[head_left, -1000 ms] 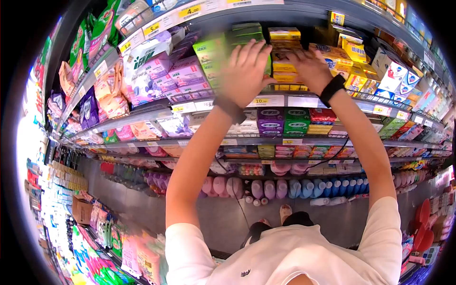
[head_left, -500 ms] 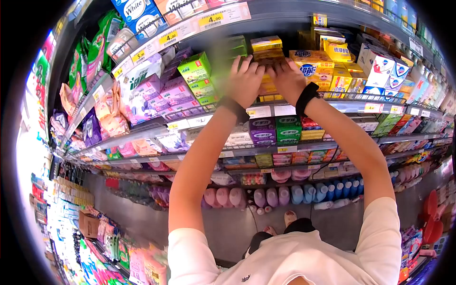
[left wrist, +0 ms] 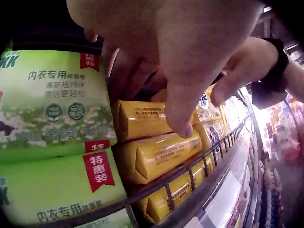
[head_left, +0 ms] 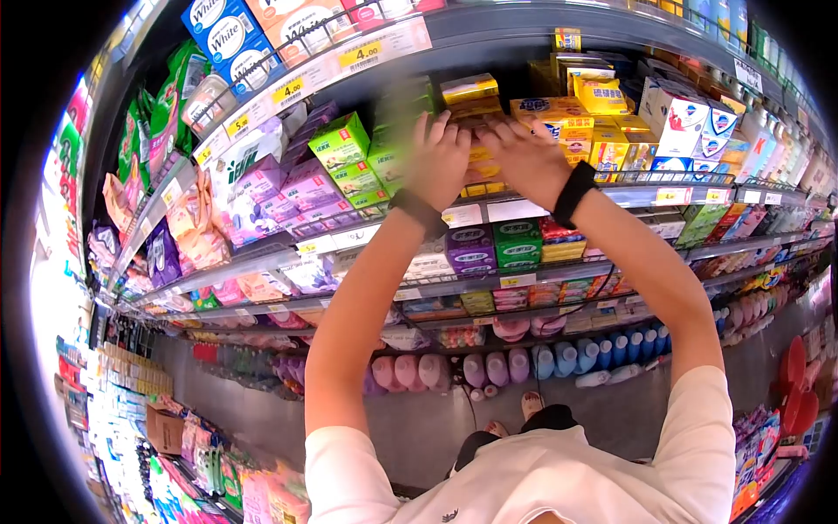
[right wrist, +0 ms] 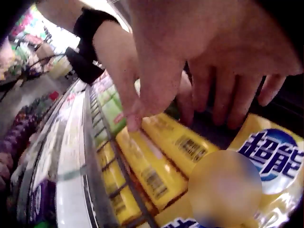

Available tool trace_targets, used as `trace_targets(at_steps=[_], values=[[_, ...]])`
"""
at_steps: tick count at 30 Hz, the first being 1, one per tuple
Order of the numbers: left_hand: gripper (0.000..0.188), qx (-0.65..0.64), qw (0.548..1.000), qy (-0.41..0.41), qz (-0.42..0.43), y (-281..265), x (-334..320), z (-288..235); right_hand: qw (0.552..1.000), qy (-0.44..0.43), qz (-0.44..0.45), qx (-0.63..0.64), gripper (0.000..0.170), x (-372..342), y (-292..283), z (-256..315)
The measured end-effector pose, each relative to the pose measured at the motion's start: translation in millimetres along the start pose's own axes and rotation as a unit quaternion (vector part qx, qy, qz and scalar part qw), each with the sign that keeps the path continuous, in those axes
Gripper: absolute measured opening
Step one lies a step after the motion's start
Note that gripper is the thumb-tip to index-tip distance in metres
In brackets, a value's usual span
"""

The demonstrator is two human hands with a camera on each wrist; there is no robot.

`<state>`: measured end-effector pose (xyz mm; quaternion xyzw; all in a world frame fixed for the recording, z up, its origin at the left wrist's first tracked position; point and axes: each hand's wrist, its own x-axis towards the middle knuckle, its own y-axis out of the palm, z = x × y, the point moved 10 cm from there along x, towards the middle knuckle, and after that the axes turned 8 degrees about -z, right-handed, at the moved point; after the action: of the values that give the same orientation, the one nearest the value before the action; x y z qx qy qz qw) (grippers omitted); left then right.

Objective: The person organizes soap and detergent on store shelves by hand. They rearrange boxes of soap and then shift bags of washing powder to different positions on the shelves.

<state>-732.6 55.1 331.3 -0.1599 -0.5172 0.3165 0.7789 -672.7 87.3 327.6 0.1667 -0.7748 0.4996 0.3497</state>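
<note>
Both hands are over a stack of yellow soap packs point(head_left: 471, 87) on the shelf. The left hand point(head_left: 443, 162) is at the stack's left side, beside green boxes point(head_left: 340, 142); in the left wrist view its thumb touches the front of an upper yellow pack point(left wrist: 161, 154), its fingers extended behind. The right hand point(head_left: 528, 162) is close beside it, fingers stretched over the stack. In the right wrist view, the right hand's point(right wrist: 213, 47) fingers hang fairly straight behind the yellow packs point(right wrist: 154, 166), and the two thumbs are close together. Whether the fingertips touch packs is hidden.
A wire rail point(left wrist: 192, 183) runs along the shelf's front edge, above price labels point(head_left: 461, 215). An upper shelf point(head_left: 489, 39) overhangs the stack. Purple packs point(head_left: 305, 192) are at left, yellow bags point(head_left: 601, 96) and white boxes point(head_left: 685, 127) at right. Bottles point(head_left: 406, 371) line the bottom.
The hands have come closer together over the yellow stack; a second ago they were farther apart. The head view has shifted, showing more of the upper shelf's boxes at left.
</note>
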Motion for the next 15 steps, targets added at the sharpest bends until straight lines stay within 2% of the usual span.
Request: trace_targets(at_steps=[1,4,5,6,8,10,14,15], values=[[0.057,0.005,1.0,0.0,0.008,-1,1,-1,0.997,0.015,0.054,0.043,0.04,1,-4,-4],[0.064,0.002,1.0,-0.008,0.019,1,5,-5,0.987,0.041,0.021,0.154,0.031,17,-27,-34],[0.065,-0.01,1.0,-0.013,0.013,3,7,-6,0.988,0.05,-0.023,0.143,0.024,28,-42,-45],[0.066,-0.024,1.0,-0.019,0.007,6,10,-9,0.987,0.021,-0.067,0.147,0.023,43,-47,-55],[0.066,-0.054,0.997,-0.046,0.036,23,14,-11,0.979,0.046,-0.023,0.195,0.023,72,-27,-77],[0.066,-0.078,0.993,-0.068,0.058,37,16,-16,0.966,0.092,0.122,0.208,0.028,97,20,-92],[0.067,-0.105,0.988,-0.079,0.079,51,16,-20,0.962,0.025,0.27,0.039,0.046,135,82,-94],[0.067,-0.106,0.987,-0.084,0.088,46,18,-21,0.968,0.036,0.244,0.041,0.059,149,109,-108]])
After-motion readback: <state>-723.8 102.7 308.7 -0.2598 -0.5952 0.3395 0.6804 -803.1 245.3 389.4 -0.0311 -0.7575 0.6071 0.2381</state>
